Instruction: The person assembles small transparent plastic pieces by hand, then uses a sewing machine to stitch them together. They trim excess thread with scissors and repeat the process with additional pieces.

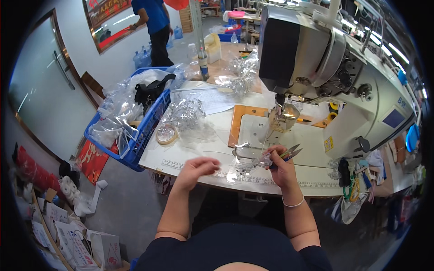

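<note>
My right hand (282, 169) is closed around small scissors (293, 154), their two blades spread and pointing up and right. At the same fingers is a bunch of clear plastic (253, 163) with silvery bits, hanging over the table's front edge. To the left, apart from the plastic, my left hand (197, 171) is held with its fingers curled together; whether something small is pinched there is hidden. Just beyond the plastic rises the sewing machine (289, 49), its needle area (281, 110) above a metal plate (254, 128).
On the table (210, 135) lie a heap of silvery clear plastic (185, 113), a tape roll (167, 134) and paper sheets (208, 98). A blue basket (151, 122) filled with bags stands left. Several tools (355, 178) hang right. Beyond the basket stands a person (156, 27).
</note>
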`<state>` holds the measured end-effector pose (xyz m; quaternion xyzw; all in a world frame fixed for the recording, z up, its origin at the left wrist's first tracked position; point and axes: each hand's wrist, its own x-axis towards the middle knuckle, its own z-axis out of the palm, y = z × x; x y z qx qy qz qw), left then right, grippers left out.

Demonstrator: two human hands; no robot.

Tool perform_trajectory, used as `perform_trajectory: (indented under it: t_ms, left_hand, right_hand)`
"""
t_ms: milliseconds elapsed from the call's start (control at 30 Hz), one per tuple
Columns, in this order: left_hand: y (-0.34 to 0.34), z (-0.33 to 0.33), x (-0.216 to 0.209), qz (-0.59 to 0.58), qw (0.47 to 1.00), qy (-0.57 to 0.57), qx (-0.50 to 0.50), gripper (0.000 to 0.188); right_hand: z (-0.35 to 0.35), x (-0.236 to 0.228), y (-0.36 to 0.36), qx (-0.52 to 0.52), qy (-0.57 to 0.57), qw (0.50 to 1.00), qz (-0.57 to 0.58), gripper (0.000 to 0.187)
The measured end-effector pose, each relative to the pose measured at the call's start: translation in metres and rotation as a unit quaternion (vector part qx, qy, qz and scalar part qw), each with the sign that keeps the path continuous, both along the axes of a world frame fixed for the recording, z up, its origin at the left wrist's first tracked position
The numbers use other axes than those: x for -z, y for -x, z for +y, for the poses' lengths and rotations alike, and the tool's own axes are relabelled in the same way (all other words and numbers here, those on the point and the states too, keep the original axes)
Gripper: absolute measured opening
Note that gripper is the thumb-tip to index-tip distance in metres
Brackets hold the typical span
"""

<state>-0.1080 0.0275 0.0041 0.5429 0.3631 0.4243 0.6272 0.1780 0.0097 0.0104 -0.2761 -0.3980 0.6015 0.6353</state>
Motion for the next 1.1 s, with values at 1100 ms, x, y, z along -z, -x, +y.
perform_trajectory:
  t_ms: [1100]
  left_hand:
    - [-0.086, -0.002, 0.016, -0.333, 0.937, 0.049, -0.089, 0.032]
  right_hand:
    - [-0.015, -0.012, 0.033, 0.103, -0.035, 0.930, -0.350, 0.021]
